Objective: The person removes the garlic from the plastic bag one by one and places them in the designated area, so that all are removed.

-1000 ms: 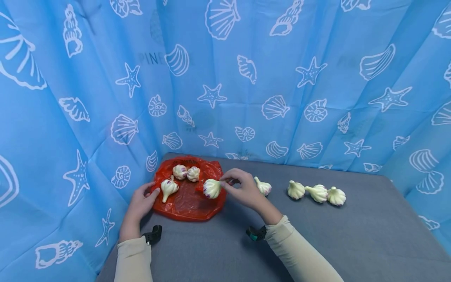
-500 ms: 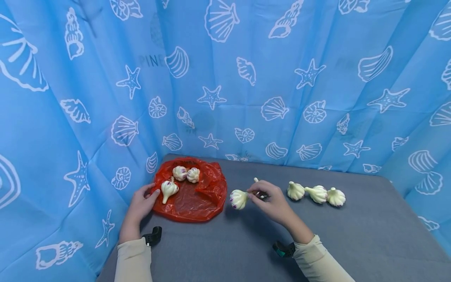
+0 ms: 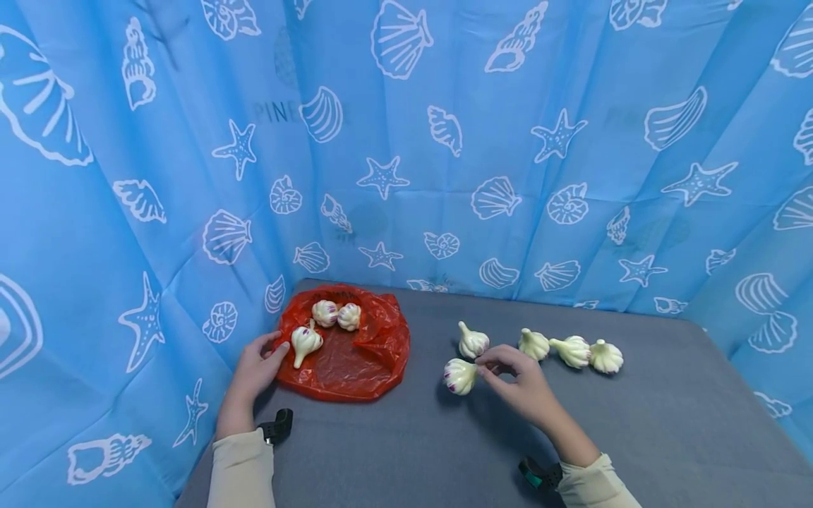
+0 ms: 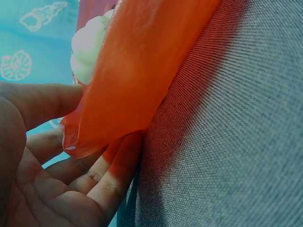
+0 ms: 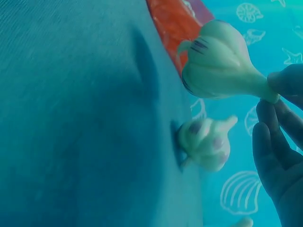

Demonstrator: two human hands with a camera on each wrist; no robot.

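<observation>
My right hand [image 3: 522,384] pinches a white garlic bulb [image 3: 459,377] by its stem, between thumb and fingertips. The right wrist view shows this bulb [image 5: 218,64] above the grey cloth, its shadow apart from it. My left hand [image 3: 253,370] is at the left edge of a red plastic bag [image 3: 356,384]. In the left wrist view, the thumb [image 4: 52,101] lies along the rim of the bag [image 4: 128,80] and the other fingers reach beneath it. Inside the bag lie three garlic bulbs, one near the left hand [image 3: 307,341] and two behind.
Another garlic bulb [image 3: 473,341] rests just behind the held one. Farther right, three bulbs stand in a row, from the left one [image 3: 533,343] to the right one [image 3: 606,356]. A blue shell-print curtain [image 3: 406,127] closes off the back and sides of the grey table [image 3: 381,458].
My right hand has carried the garlic bulb from over the bag rightward and toward me, uncovering the bulb behind. The left hand has stayed at the bag.
</observation>
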